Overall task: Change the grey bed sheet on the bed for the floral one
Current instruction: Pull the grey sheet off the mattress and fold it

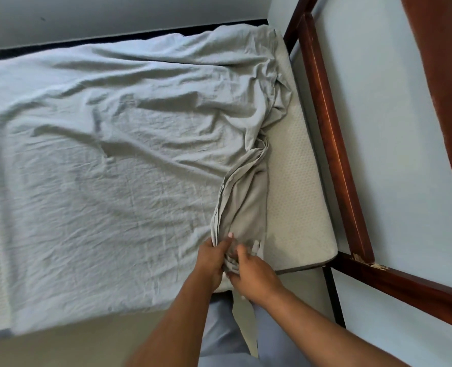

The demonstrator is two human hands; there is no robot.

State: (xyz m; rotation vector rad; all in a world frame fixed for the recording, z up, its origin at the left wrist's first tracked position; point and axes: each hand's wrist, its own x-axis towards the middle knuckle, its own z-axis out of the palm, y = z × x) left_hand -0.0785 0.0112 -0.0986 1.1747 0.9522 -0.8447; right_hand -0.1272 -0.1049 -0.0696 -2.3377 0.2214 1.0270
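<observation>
The grey bed sheet (pixel 119 144) lies wrinkled over most of the mattress (pixel 296 186). Its right edge is pulled off and bunched into a long fold that runs toward the near corner. My left hand (pixel 214 260) grips that bunched end from the left, thumb on top. My right hand (pixel 254 274) pinches the same bunch from the right, at the mattress's near edge. A bare white strip of mattress shows along the right side and at the far left. No floral sheet is in view.
A dark red wooden bed frame (pixel 333 144) runs along the right side and across the near right corner, with chipped wood at the joint (pixel 368 262). Pale walls stand behind and to the right. Beige floor (pixel 74 343) lies in front of the bed.
</observation>
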